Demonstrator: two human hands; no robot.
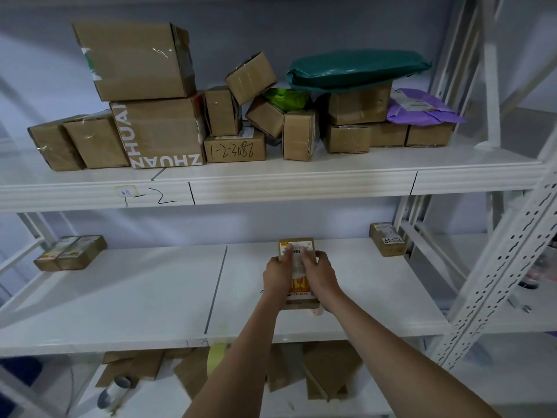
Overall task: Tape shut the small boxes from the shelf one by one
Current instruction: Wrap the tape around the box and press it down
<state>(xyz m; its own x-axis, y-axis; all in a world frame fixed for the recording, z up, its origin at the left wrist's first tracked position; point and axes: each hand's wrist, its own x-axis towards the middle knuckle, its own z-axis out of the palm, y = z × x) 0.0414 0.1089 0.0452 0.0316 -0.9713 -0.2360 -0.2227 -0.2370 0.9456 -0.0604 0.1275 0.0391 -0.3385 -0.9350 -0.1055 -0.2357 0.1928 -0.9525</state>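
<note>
I have both hands, left hand (278, 274) and right hand (316, 271), grasping one small box (297, 267) on the shelf (150, 291); I judge many boxes remain.

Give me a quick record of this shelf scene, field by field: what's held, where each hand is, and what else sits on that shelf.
held item: small labelled box, on the middle shelf
left hand: grips the box's left side
right hand: grips the box's right side
same shelf, left: small box pair
same shelf, right: small box
upper shelf: many boxes and mailer bags
</note>
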